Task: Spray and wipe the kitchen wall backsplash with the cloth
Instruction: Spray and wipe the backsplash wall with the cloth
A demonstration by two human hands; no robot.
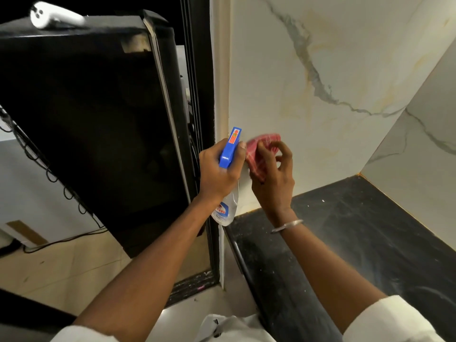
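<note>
One black fridge (98, 119) stands left of the backsplash (320, 70). Left hand (217, 176) grips the spray bottle (230, 149), fingers curled round the neck under its blue head, clear body hanging down, just off the backsplash's left edge. Right hand (274, 178) pinches the pink cloth (259, 154), blurred, up at the backsplash's lower left, fingers partly curled. Black worktop (357, 230) runs below the backsplash.
</note>
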